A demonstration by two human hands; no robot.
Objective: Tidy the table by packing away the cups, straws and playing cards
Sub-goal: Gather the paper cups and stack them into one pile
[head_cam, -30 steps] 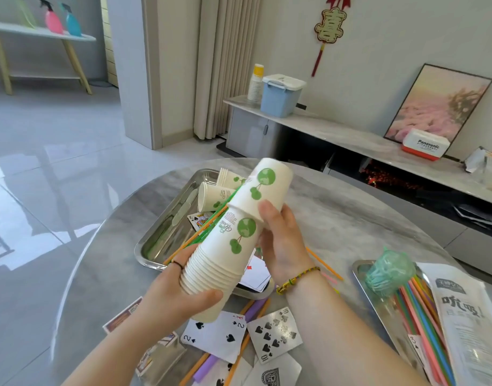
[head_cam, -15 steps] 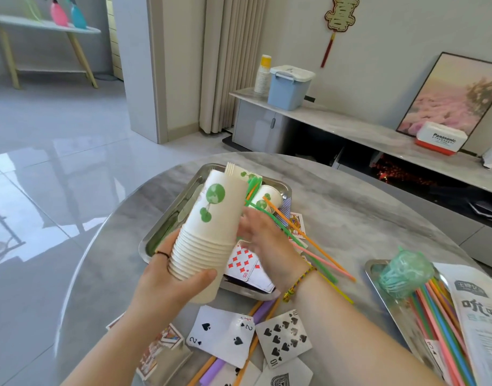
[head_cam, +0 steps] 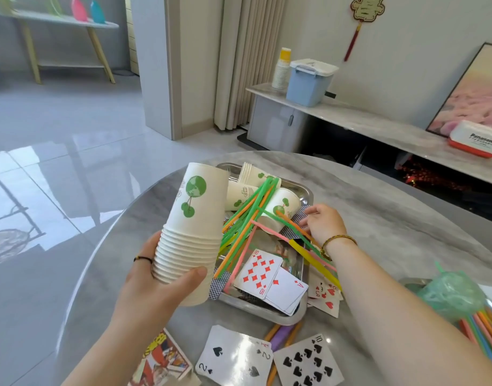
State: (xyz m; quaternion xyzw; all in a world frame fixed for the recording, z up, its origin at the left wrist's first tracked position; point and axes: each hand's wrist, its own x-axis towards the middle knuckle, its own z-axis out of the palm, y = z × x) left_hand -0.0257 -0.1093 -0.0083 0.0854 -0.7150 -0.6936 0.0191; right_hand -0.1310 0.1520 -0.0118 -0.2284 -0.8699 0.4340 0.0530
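Note:
My left hand (head_cam: 155, 285) grips a nested stack of white paper cups (head_cam: 193, 227) with green prints, held bottom-up at the left edge of a steel tray (head_cam: 292, 316). In the tray lie several loose cups (head_cam: 281, 207), crossed coloured straws (head_cam: 247, 227) and playing cards (head_cam: 262, 274). My right hand (head_cam: 324, 224) reaches over the tray's right side with fingers spread, touching straws and a card near a tipped cup; it holds nothing. More cards (head_cam: 233, 355) and straws (head_cam: 281, 335) lie on the table in front of the tray.
A second tray (head_cam: 406, 282) at the right holds a green plastic bag (head_cam: 451, 296) and a bundle of straws (head_cam: 484, 335). The round marble table (head_cam: 392, 218) ends just left of my left hand. Behind stands a low cabinet with a blue box (head_cam: 308, 82).
My left hand brought the cup stack down to the left and turned it more upright. My right hand let go of the stack and moved right, over the tray's straws and cards.

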